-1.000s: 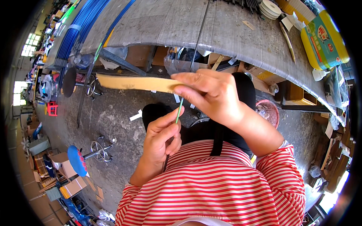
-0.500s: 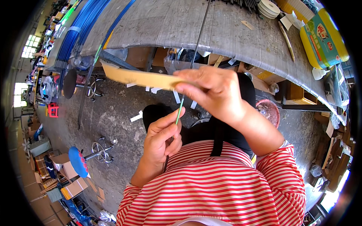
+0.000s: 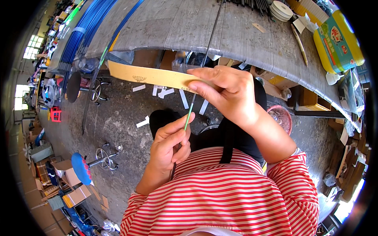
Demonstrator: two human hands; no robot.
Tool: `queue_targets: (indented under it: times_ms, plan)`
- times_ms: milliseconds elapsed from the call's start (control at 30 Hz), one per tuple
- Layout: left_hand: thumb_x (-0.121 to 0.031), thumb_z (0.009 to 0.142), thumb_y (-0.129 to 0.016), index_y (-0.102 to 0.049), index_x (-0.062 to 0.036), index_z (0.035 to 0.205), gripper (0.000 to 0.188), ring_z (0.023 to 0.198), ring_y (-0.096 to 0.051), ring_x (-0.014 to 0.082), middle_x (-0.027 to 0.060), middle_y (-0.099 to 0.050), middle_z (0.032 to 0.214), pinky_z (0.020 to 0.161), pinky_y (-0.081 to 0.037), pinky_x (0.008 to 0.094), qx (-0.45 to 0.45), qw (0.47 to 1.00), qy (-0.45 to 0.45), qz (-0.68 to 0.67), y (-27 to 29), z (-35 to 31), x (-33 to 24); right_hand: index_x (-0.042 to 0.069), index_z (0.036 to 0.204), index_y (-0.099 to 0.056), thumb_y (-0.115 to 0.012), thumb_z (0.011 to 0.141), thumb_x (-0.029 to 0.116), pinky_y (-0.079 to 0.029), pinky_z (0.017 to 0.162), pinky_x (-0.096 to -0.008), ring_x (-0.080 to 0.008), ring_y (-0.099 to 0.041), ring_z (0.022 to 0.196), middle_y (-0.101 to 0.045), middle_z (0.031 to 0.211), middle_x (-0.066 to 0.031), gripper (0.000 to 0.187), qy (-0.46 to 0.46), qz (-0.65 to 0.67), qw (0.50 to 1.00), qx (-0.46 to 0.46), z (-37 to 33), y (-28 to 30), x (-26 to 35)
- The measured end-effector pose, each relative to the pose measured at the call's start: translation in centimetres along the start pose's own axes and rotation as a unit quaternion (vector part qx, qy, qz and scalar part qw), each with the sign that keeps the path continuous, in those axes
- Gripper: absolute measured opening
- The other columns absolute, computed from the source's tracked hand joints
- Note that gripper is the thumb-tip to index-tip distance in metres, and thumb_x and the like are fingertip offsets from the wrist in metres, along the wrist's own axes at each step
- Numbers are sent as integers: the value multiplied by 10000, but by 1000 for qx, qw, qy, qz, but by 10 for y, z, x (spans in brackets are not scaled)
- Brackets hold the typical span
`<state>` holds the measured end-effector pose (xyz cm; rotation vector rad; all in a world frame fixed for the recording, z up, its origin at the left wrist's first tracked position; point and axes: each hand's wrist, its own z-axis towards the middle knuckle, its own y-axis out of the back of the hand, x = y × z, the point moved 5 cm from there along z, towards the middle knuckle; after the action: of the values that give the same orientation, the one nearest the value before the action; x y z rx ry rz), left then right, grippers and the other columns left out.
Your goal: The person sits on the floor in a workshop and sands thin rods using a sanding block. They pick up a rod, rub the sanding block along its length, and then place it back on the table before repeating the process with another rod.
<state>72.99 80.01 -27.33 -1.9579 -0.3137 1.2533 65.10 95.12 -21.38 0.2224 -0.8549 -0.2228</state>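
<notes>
My left hand (image 3: pixel 168 147) is closed around a thin dark rod (image 3: pixel 212 35), thumb and fingers pinching it at a short bright green section (image 3: pixel 188 117). The rod slants up and away from my body, and its far end rests over the workbench. Higher up, my right hand (image 3: pixel 228 92) pinches a tan paper strip (image 3: pixel 149 77) between thumb and fingers. The strip has dark printing on its face and sticks out to the left, crossing in front of the rod. Whether it wraps round the rod is hidden by my right fingers.
A grey workbench (image 3: pixel 157 29) spans the far side, bearing blue rods (image 3: pixel 84 37), dark rods (image 3: pixel 252 4), white spools (image 3: pixel 280 10) and a yellow jug (image 3: pixel 338 41). White paper scraps (image 3: pixel 184 99) lie on the floor. A blue-seated stool (image 3: pixel 82 169) stands left, a pink basin (image 3: pixel 280 118) right.
My right hand has shifted slightly right with the paper strip, which was blurred by motion and now looks sharp. The rod's far part leans a little further right. My left hand stays almost in place.
</notes>
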Motion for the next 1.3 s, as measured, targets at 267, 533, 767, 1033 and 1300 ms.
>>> queue_targets:
  times_ms: [267, 533, 767, 1033, 1300]
  plan:
    - [-73, 876, -411, -390, -19, 1270, 398, 298, -260, 39, 39, -425, 701, 261, -255, 186, 5, 1000, -1, -7, 1, 1, -2, 33, 848, -654, -695, 698, 122, -460, 469, -273, -192, -579, 527, -615, 676, -87, 180, 22, 10, 1000, 7, -2, -3, 3]
    - [-58, 862, -431, -418, -23, 1253, 392, 299, -262, 41, 36, -429, 695, 261, -250, 188, -9, 1000, 1, 2, 0, 1, -3, 37, 846, -654, -693, 700, 127, -450, 456, -278, -188, -568, 514, -598, 644, -76, 176, -8, 3, 1000, 0, 0, -2, 2]
    - [-52, 850, -451, -433, -33, 1245, 395, 298, -264, 42, 34, -434, 692, 261, -251, 186, -24, 1000, 0, 9, 1, 1, -2, 36, 849, -653, -697, 698, 140, -452, 456, -275, -192, -571, 517, -600, 646, -76, 188, 24, -18, 999, 20, -3, -5, 6]
    - [-15, 840, -473, -466, -33, 1221, 382, 331, -306, 46, 28, -467, 695, 315, -256, 187, -42, 999, 9, -16, 1, 0, -2, 46, 843, -654, -698, 690, 139, -450, 451, -280, -200, -564, 509, -590, 630, -68, 184, 69, -25, 997, 7, -6, -7, 6]
    - [-42, 852, -448, -430, -27, 1245, 394, 309, -280, 46, 37, -441, 696, 279, -259, 188, -22, 1000, 4, -8, 2, 0, -1, 53, 843, -655, -695, 697, 142, -439, 435, -283, -192, -559, 500, -582, 618, -70, 176, 62, -41, 997, 23, -4, -7, 7]
